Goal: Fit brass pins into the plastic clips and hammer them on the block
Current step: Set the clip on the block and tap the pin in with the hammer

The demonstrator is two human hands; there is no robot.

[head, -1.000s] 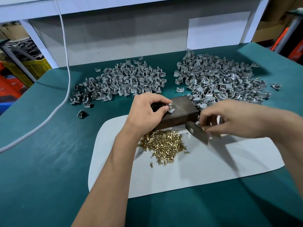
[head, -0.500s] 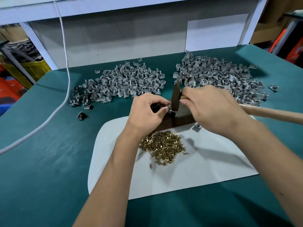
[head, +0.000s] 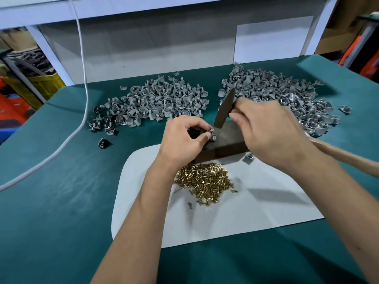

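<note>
My left hand (head: 184,140) pinches a small grey plastic clip (head: 212,135) on top of the dark block (head: 225,144). My right hand (head: 266,128) grips a hammer close to its dark metal head (head: 224,108), which points down just above the clip. The wooden handle (head: 344,154) runs off to the right. A heap of brass pins (head: 205,182) lies on the white mat (head: 256,212) in front of the block. One loose clip (head: 248,157) sits by the block's right end.
Two heaps of grey clips lie on the green table (head: 51,212), one at the back left (head: 160,101) and one at the back right (head: 283,99). A stray dark clip (head: 103,142) lies to the left. A white cable (head: 82,95) crosses the table's left side.
My right hand lifted the hammer from low on the mat up over the block; its head now stands above the clip. My left hand kept holding the clip in place.
</note>
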